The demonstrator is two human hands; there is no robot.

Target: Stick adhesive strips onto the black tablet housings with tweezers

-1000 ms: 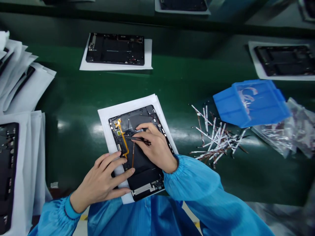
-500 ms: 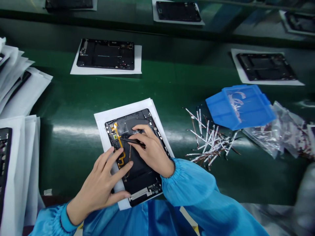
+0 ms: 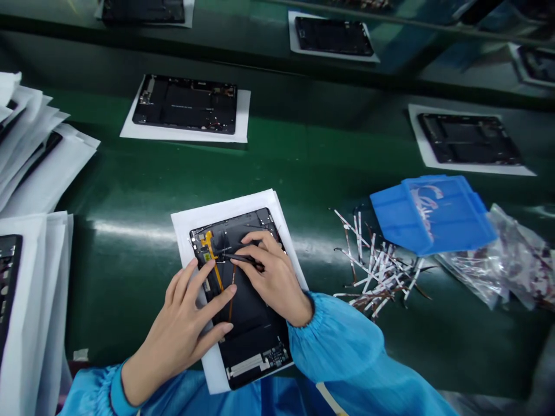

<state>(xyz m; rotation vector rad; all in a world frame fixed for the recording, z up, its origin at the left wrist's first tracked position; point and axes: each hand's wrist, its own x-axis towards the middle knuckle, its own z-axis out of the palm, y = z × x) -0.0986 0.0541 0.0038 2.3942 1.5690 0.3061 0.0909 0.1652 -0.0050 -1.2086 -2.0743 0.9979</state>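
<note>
An opened black tablet [image 3: 260, 329], its inside facing up, lies tilted on a white sheet [image 3: 184, 231]. An orange flex cable [image 3: 218, 276] runs along its left side, and a thin brown strip [image 3: 233, 289] lies to the right of that. My left hand [image 3: 182, 323] is spread over the tablet's left edge, index fingertip at the orange cable and middle parts of the cable partly covered. Above the tablet, my right hand [image 3: 277, 277] pinches black tweezers [image 3: 249, 260], whose tips point left, close to the cable's upper part. Whether the tips touch anything is unclear.
Loose white-and-brown strips [image 3: 368, 271] lie in a pile to the right, by a blue plastic bin [image 3: 451, 214] and clear bags [image 3: 511, 254]. White sleeves [image 3: 34, 300] holding tablets are stacked left. More opened tablets [image 3: 186, 104] lie on sheets farther back.
The whole view has shifted, so the bench things sit lower in the picture. My left fingers have moved up along the tablet, and the tweezer tips are slightly farther right of the orange cable.
</note>
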